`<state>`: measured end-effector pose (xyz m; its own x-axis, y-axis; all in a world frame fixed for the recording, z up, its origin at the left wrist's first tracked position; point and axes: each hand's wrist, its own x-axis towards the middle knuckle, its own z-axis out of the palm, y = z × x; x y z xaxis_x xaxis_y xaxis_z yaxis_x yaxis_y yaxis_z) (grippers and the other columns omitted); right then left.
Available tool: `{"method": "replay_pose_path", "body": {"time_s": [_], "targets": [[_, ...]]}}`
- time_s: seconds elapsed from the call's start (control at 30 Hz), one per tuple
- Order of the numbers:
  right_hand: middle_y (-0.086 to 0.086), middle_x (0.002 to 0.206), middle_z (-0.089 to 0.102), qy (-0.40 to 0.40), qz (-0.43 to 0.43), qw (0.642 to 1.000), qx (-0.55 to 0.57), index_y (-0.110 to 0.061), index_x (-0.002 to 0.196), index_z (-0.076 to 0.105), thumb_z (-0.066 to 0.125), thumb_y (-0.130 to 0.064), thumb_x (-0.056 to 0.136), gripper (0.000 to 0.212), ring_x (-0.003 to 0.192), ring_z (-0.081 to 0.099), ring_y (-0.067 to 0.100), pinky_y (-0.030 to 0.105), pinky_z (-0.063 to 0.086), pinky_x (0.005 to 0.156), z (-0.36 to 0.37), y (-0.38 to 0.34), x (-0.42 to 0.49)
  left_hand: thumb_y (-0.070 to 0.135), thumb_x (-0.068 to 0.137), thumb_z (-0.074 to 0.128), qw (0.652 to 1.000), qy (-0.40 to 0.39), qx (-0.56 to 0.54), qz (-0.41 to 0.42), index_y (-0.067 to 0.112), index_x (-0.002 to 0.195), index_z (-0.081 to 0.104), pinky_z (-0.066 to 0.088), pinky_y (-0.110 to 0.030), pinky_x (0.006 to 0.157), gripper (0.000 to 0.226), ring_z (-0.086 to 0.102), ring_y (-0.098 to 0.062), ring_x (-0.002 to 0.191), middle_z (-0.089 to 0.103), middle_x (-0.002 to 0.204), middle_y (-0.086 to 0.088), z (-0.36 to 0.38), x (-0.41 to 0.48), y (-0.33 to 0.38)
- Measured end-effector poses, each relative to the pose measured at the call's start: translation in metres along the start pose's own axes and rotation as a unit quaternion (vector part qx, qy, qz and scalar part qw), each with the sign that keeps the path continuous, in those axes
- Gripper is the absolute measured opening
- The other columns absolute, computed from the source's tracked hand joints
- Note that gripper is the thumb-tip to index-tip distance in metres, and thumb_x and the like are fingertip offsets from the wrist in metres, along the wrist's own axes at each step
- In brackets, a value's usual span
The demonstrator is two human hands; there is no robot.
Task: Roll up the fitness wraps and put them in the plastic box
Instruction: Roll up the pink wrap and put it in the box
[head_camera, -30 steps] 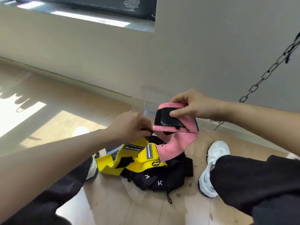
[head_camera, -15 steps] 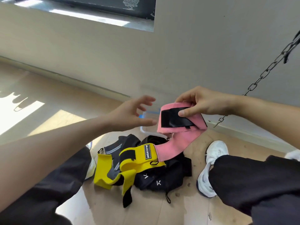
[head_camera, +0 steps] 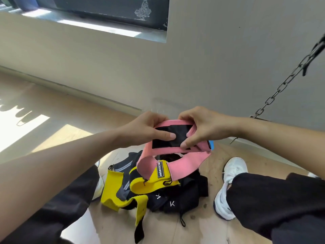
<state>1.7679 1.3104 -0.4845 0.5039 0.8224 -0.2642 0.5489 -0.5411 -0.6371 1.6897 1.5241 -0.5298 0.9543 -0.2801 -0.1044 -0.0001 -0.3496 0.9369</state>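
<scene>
A pink fitness wrap with a black fastening patch is held up in front of me by both hands. My left hand grips its left end, thumb lying on the black patch. My right hand pinches its right end, and the tail loops down below. On the floor beneath lies a pile of a yellow wrap, a grey-striped wrap and black wraps. The clear plastic box is mostly hidden behind my hands; a blue bit shows at the right.
My legs in black trousers and white shoes sit on either side of the pile on the wooden floor. A metal chain hangs diagonally at the right. A grey wall and a window sill are straight ahead.
My left hand, open and reaching half a second ago, has closed on the left end of the pink wrap. The yellow wrap that it held earlier lies on the floor.
</scene>
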Motion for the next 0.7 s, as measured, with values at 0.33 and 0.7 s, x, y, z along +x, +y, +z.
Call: {"method": "replay_pose_path", "body": {"time_s": [0.33, 0.7], "targets": [[-0.001, 0.068, 0.063, 0.024, 0.046, 0.997, 0.063, -0.007, 0.083, 0.069, 0.08, -0.014, 0.082, 0.014, 0.063, 0.058, 0.009, 0.023, 0.043, 0.06, -0.023, 0.001, -0.003, 0.045, 0.084, 0.081, 0.993, -0.06, 0.097, -0.028, 0.018, 0.096, 0.073, 0.053, -0.038, 0.076, 0.03, 0.069, -0.016, 0.083, 0.075, 0.087, 0.001, -0.028, -0.005, -0.001], [-0.01, 0.086, 0.073, -0.03, 0.124, 0.991, -0.033, -0.021, 0.091, 0.073, 0.073, -0.044, 0.088, 0.024, 0.082, 0.065, 0.005, 0.029, 0.05, 0.085, -0.051, 0.044, -0.018, 0.053, 0.081, 0.076, 0.995, -0.027, 0.079, -0.056, 0.009, 0.111, 0.071, 0.053, -0.051, 0.086, 0.054, 0.07, -0.038, 0.095, 0.073, 0.105, -0.019, -0.048, -0.019, 0.001]]}}
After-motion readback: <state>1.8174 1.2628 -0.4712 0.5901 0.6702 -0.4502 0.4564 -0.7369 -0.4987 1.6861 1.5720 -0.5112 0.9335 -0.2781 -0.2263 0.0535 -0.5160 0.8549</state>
